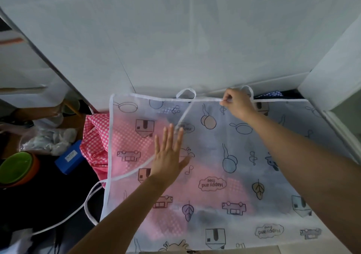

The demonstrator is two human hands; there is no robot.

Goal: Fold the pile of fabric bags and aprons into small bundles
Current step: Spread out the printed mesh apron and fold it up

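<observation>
Fingers of the right hand [237, 104] pinch the white trim [207, 98] at the twelve o'clock edge of the printed apron [244, 175], the left hand [169, 156] presses flat with straight fingers at its centre, pink checked fabric [94, 136] shows at nine o'clock: advise drawing the trim taut before folding.

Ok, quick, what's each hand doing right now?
Left hand: open, pressing flat on the printed apron.
Right hand: pinching that apron's white top edge.
</observation>
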